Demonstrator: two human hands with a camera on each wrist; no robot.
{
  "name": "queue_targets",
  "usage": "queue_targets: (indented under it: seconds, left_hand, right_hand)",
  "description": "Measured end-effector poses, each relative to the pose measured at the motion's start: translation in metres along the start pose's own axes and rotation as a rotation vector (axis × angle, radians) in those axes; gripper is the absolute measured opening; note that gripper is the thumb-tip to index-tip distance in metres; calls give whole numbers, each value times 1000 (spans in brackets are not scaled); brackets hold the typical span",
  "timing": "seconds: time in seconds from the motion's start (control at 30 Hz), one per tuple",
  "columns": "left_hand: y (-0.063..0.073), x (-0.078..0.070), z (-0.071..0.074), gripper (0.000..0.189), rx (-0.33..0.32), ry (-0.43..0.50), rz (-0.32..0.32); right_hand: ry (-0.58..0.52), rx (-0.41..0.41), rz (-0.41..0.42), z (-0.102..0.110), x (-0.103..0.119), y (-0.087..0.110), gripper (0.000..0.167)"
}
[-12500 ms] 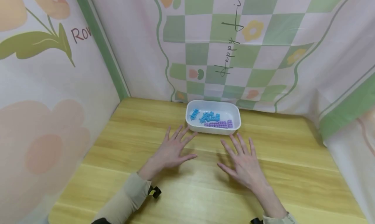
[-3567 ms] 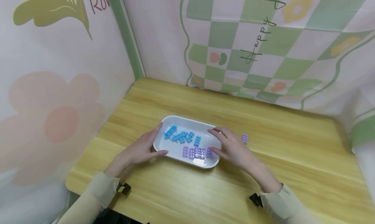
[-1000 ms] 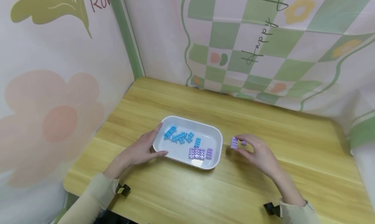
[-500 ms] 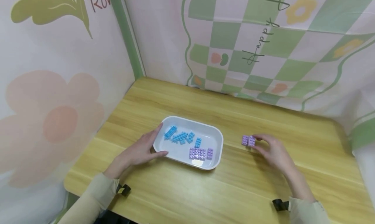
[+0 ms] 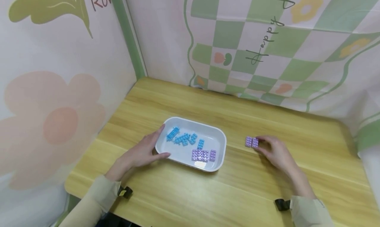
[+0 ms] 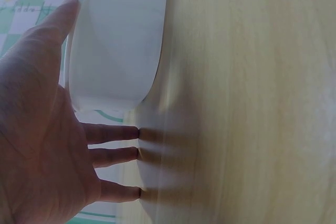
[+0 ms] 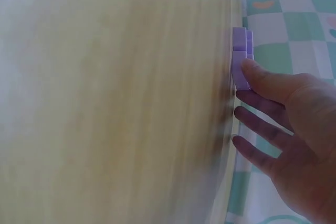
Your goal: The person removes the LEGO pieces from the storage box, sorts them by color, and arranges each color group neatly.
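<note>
Evenly studded purple bricks (image 5: pixel 248 141), right fingers (image 7: pixel 262 125) around one, left fingers (image 6: pixel 113 132) straight beside tray (image 5: pixel 178 151)

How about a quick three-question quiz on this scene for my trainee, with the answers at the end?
1. Count: how many purple bricks sit on the wooden table, outside the white tray?

2. True or false: every blue brick in view lies inside the tray.

3. Choose one: what is the person's right grip touching?
A. The tray's rim
B. A blue brick
C. A purple brick outside the tray

Key: 1. Two, side by side. 2. True. 3. C.
</note>
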State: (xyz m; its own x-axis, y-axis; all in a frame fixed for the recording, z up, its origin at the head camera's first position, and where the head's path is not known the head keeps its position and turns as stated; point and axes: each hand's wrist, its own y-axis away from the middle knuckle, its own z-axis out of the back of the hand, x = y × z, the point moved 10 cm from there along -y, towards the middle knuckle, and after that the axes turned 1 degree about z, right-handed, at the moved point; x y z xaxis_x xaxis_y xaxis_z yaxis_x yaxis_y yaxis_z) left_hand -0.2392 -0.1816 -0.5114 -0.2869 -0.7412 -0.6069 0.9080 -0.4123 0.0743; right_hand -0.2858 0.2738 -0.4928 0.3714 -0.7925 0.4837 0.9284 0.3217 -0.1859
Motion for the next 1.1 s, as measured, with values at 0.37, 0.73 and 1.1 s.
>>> queue_targets:
  seconds: [0.37, 0.73, 1.1]
  left_hand:
    - [0, 1, -2, 116, 17, -2, 21]
    - [0, 2, -2, 117, 15, -2, 29]
    - [1, 1, -1, 117, 13, -5, 26]
  right_hand:
    - [-25, 16, 0, -3, 13, -1, 55]
    - [-62, -143, 239, 4, 99, -18, 58]
    - [-104, 4, 422, -40, 182, -27, 57]
